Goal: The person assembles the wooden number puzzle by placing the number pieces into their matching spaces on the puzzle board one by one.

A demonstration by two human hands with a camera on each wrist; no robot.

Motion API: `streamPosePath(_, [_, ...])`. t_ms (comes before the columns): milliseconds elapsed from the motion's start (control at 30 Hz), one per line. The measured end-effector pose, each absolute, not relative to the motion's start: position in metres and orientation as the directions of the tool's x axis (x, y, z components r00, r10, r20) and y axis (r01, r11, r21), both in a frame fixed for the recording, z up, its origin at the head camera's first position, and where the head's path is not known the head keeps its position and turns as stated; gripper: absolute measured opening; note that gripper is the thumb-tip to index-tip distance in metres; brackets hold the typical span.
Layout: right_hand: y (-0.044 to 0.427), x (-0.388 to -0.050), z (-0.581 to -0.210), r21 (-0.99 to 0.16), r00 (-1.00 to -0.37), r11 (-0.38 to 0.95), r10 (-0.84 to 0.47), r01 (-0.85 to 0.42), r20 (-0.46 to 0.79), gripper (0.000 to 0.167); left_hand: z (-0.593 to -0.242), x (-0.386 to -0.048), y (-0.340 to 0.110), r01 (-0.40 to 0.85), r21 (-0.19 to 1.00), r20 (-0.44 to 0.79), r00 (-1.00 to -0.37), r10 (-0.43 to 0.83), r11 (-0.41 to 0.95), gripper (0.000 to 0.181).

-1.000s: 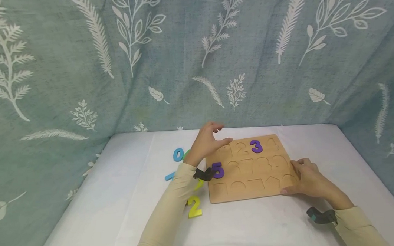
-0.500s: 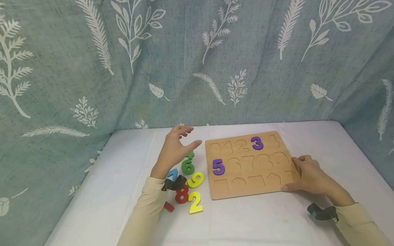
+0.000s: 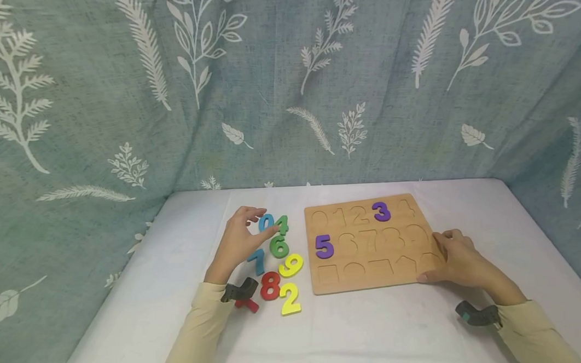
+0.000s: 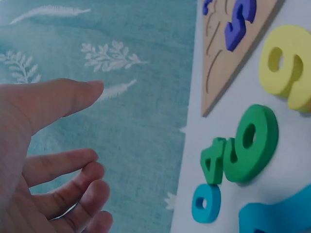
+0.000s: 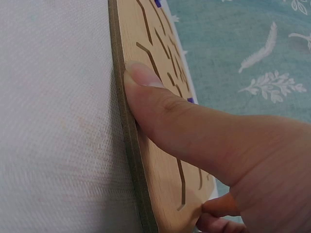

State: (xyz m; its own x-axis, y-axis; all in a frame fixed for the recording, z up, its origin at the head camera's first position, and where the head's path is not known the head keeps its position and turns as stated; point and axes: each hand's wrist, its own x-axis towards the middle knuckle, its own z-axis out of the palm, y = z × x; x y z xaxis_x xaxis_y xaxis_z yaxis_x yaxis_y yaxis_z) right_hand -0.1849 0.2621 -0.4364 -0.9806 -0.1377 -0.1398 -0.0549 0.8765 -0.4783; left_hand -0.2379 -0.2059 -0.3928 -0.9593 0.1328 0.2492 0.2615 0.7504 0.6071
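Step in hand, as judged: a reach by the left hand [image 3: 238, 239] for a loose number, with the right hand [image 3: 456, 263] bracing the board [image 3: 363, 256]. A clean pick would call for coming down from above and bringing thumb and fingertips onto opposite edges of a single piece. The blue 0 [image 4: 213, 201], just past the fingertips, and the green 4 [image 4: 217, 167], by the thumb tip, sit close together; a wide pinch could well nudge the neighbour. The green 6 [image 4: 266, 138], on the body side of the thumb tip, probably needs the same care. The blue 7 [image 3: 259, 260], nearer the wrist, looks easier to isolate. A firm right-hand hold should stop the board from sliding.

Pose: left fingers are loosely bent and apart from the thumb, nothing between them; in the left wrist view the hand hangs clear of the pieces. The right hand clasps the board's near corner, thumb on the top face, other fingers at the side edge. The board lies to the right of the left hand, well apart from it, and bears a purple 5 [image 3: 325, 246] on the nearer side and a purple 3 [image 3: 382, 212] farther off.
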Motion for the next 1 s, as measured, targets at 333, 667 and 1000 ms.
streamPosePath(333, [0.262,-0.186,-0.438,-0.474,-0.982,0.878,-0.140,-0.065,-0.126,0.132,-0.408,-0.237,-0.212,0.167,0.583,0.121,-0.986,0.118,0.795,0.061])
streamPosePath(667, [0.261,-0.186,-0.438,-0.482,-0.984,0.875,-0.125,-0.048,-0.130,0.132,-0.421,-0.241,-0.209,0.077,0.563,-0.025,-0.994,0.110,0.823,0.064])
streamPosePath(1000, [0.264,-0.188,-0.441,-0.458,-0.982,0.888,-0.112,-0.030,-0.154,0.134,-0.436,-0.243,-0.205,0.052,0.556,-0.076,-0.991,0.112,0.829,0.069])
